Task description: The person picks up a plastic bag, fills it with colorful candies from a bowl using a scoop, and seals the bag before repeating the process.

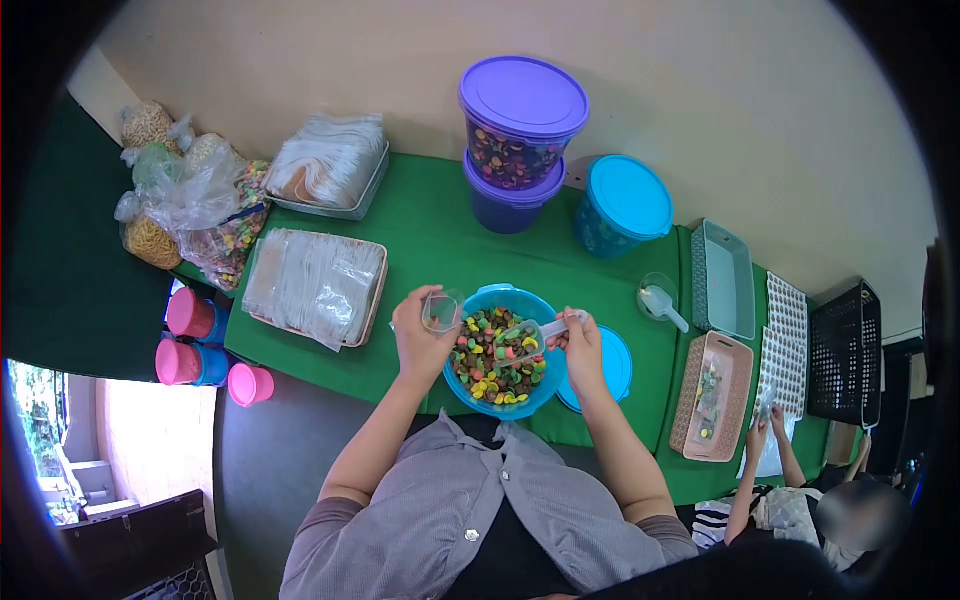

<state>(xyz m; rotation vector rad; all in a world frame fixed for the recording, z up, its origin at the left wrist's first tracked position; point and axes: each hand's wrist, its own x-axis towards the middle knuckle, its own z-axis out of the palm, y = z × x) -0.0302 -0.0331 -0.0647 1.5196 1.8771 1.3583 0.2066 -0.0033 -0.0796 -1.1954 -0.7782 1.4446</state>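
Note:
A blue tub [552,384] in front of me holds many small round pieces [500,375] in brown, yellow, green and pink. My left hand [421,338], at the tub's left rim, is closed around a small clear container [442,311] with a squarish mouth. On the right, my right hand [580,348] grips the pale handle of a clear plastic scoop [522,342]. The scoop's bowl lies over the coloured pieces and seems to have some in it. Beneath my right hand, a round blue lid [608,368] rests on the green cloth.
Two trays of clear packets [315,287] stand left, near filled bags [215,225]. Purple-lidded tubs [525,95] and a blue-lidded tub [628,200] stand behind. Rightward are a cup with a scoop [658,298], baskets [712,395] and another person's hands [768,422].

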